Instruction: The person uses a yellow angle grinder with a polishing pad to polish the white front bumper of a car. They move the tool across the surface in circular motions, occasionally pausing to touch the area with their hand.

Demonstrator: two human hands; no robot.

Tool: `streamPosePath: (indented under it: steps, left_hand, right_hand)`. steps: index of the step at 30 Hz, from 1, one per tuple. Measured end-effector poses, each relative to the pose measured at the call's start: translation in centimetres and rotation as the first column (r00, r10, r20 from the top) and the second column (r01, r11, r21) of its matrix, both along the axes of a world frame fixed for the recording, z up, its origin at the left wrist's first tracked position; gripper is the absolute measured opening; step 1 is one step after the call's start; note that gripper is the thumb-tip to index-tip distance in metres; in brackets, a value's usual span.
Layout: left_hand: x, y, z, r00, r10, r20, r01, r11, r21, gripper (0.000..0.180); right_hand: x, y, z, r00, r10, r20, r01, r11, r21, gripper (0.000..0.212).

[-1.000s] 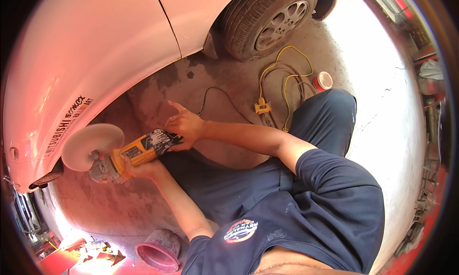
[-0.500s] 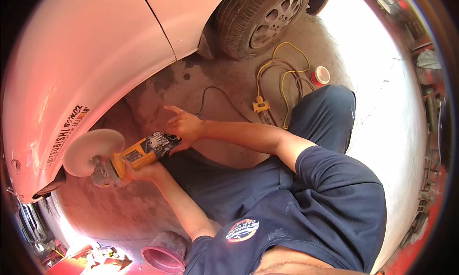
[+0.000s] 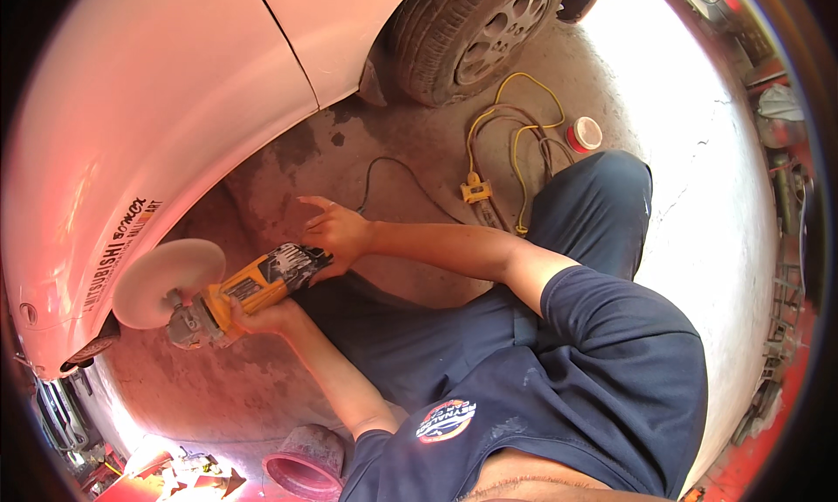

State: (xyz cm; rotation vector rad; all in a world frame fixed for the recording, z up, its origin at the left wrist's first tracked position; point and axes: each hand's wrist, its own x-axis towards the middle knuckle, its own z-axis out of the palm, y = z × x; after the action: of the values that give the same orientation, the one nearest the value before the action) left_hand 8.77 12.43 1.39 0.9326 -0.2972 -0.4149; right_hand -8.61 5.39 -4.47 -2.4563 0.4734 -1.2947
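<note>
A yellow and black power polisher (image 3: 249, 285) lies across in front of me, its round white pad (image 3: 161, 275) at the left end. My left hand (image 3: 264, 317) is closed round the yellow body near the metal head, palm from below. My right hand (image 3: 339, 236) grips the black rear end, with one finger stretched out. The pad's edge overlaps the lower side of the white car (image 3: 201, 83); I cannot tell whether they touch. A dark power cord (image 3: 410, 172) runs from behind my right hand across the floor.
A car wheel (image 3: 476, 39) stands at the top. Beyond my knee, a yellow extension cord (image 3: 522, 131) with a yellow socket box (image 3: 476, 190) lies near a red tub with a pale lid (image 3: 584, 134). A pinkish bucket (image 3: 305, 463) lies at lower left.
The view has shifted very slightly. Both hands keep their hold on the polisher, which stays almost in the same place beside the car.
</note>
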Motion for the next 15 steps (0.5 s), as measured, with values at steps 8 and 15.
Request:
streamPosePath:
  steps: [8,15]
  left_hand:
    - [-1.3,1.2,2.8,0.983,-0.024,0.181,0.024,1.0,0.005,0.07]
    - [-6.4,4.0,5.6,0.703,-0.539,0.464,0.575,0.815,0.074,0.071]
  right_hand:
    - [0.7,0.3,2.4,0.992,0.034,0.121,-0.045,0.995,0.086,0.083]
    - [1.6,3.0,11.3,0.887,0.026,0.46,-0.041,0.999,0.022,0.106]
